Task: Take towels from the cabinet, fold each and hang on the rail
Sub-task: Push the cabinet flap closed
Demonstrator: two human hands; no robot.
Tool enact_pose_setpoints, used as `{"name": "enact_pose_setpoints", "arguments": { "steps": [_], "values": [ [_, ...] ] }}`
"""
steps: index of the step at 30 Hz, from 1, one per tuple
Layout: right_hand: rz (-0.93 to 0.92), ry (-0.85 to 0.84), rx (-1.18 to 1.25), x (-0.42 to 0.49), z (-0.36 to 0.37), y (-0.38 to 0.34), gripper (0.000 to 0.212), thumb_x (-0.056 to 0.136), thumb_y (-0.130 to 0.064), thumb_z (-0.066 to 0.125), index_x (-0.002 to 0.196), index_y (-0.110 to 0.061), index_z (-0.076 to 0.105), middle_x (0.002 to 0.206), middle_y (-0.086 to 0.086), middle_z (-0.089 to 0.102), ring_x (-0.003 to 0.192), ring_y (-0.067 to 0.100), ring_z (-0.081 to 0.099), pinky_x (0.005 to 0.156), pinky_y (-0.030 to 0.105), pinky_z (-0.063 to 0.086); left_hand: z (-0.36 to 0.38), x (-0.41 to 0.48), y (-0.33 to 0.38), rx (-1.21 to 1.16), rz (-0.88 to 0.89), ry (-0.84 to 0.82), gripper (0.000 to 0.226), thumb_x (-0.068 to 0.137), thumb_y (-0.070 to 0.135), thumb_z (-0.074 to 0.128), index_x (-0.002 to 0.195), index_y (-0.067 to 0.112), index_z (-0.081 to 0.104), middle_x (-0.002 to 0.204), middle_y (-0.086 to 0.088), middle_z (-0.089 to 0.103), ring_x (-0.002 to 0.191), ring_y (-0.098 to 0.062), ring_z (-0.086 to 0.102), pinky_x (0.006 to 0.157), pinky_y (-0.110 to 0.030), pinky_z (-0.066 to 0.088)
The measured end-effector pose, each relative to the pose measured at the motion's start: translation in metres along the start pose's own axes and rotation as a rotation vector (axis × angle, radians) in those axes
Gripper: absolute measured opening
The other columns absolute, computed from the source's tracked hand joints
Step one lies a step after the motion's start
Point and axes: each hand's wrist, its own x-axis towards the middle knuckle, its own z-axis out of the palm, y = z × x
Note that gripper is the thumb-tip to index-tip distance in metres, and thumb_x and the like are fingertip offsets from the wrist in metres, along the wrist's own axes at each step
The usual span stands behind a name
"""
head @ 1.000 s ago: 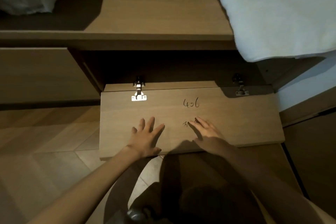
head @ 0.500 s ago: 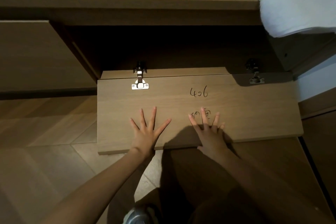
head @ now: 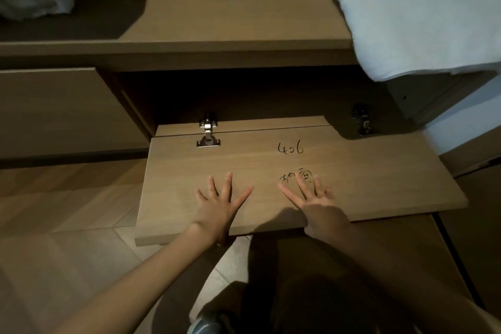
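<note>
L hand [head: 217,206] & R hand [head: 317,206] palms down, fingers splayed on dropped-open cabinet door [head: 379,179]; both grips released, arms extended fwd. White towel [head: 406,8] on counter [head: 230,8] at 1 o'clock.

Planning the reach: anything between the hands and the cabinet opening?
Nothing visible. The door lies folded down with the left hand and right hand flat on it. The opening beyond is unblocked, but too dark to see inside.
</note>
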Motion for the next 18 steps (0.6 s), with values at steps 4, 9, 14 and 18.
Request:
{"name": "enact_pose_setpoints", "arguments": {
  "steps": [4, 9, 14, 18],
  "values": [
    [-0.078, -0.072, 0.031, -0.028, -0.063, 0.004, 0.100, 0.088, -0.011, 0.062, 0.146, -0.053, -0.007, 0.162, -0.003, -0.003, 0.147, 0.035, 0.015, 0.114, 0.046, 0.031, -0.060, -0.022, -0.014, -0.068, 0.061, -0.145, 0.126, 0.070, 0.026, 0.083, 0.147, 0.044, -0.015, 0.159, -0.012, -0.011, 0.141, -0.051, 0.008, 0.107, -0.058, 0.034],
    [-0.155, -0.019, 0.046, -0.051, -0.137, 0.012, 0.072, 0.089, -0.019, 0.064, 0.147, -0.041, 0.027, 0.135, -0.005, 0.055, 0.093, 0.004, 0.060, 0.073, 0.015, 0.048, -0.122, -0.047, -0.036, -0.060, 0.119, -0.070, 0.090, 0.075, 0.025, 0.079, 0.148, 0.031, 0.026, 0.140, -0.006, 0.045, 0.123, -0.026, 0.048, 0.098, -0.039, 0.047],
    [-0.162, 0.206, -0.096, -0.060, -0.182, 0.020, 0.052, 0.091, -0.027, 0.064, 0.140, -0.036, 0.047, 0.109, -0.006, 0.067, 0.099, 0.007, 0.063, 0.083, 0.024, 0.050, -0.162, -0.067, -0.047, 0.034, 0.048, 0.347, 0.064, 0.083, 0.025, 0.071, 0.139, 0.032, 0.041, 0.140, 0.002, 0.045, 0.125, -0.021, 0.043, 0.090, -0.034, 0.046],
    [-0.226, 0.580, -0.245, -0.056, -0.197, 0.035, 0.048, 0.070, -0.029, 0.085, 0.115, -0.027, 0.068, 0.115, -0.001, 0.068, 0.113, 0.020, 0.057, 0.088, 0.034, 0.051, -0.173, -0.066, -0.060, 0.070, -0.033, 0.760, 0.103, 0.053, 0.030, 0.090, 0.143, 0.029, 0.040, 0.153, -0.008, 0.031, 0.135, -0.032, 0.031, 0.103, -0.046, 0.038]
  ]
}}
